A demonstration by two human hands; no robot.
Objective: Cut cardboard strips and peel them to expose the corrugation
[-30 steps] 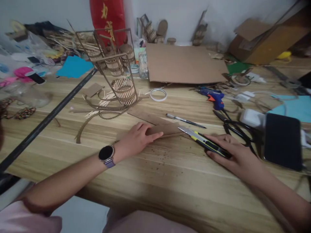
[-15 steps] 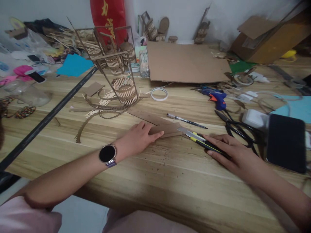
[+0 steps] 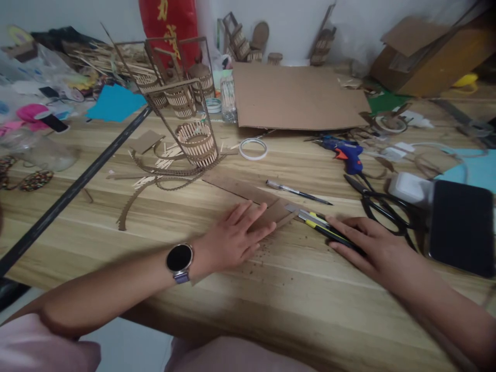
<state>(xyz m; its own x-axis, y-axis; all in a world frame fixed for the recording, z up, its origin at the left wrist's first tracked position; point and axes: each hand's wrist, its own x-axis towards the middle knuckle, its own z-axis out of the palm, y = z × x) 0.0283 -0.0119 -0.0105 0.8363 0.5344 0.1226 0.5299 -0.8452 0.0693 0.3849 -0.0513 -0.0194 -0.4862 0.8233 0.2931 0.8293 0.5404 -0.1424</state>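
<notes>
My left hand (image 3: 238,235), with a watch (image 3: 180,260) on its wrist, lies flat with fingers spread over a piece of brown cardboard (image 3: 276,211). Its palm hides part of that piece. A longer cardboard strip (image 3: 228,187) runs beneath it toward the upper left. In my right hand (image 3: 370,245) is a yellow and black utility knife (image 3: 329,230), fingers wrapped round the handle. The knife's blade is out, and its tip touches or lies just over the cardboard's right end. A pen (image 3: 298,192) rests just behind the cardboard.
Black scissors (image 3: 382,206), a blue glue gun (image 3: 344,151) and a black tablet-like slab (image 3: 461,227) lie to the right. A small slatted bucket (image 3: 197,144) with a tall handle and a tape roll (image 3: 253,148) stand behind. A large cardboard sheet (image 3: 298,95) lies further back.
My left hand has shifted right and toward me, its fingers now spread wider, and the cardboard piece under it has turned. The knife has barely moved.
</notes>
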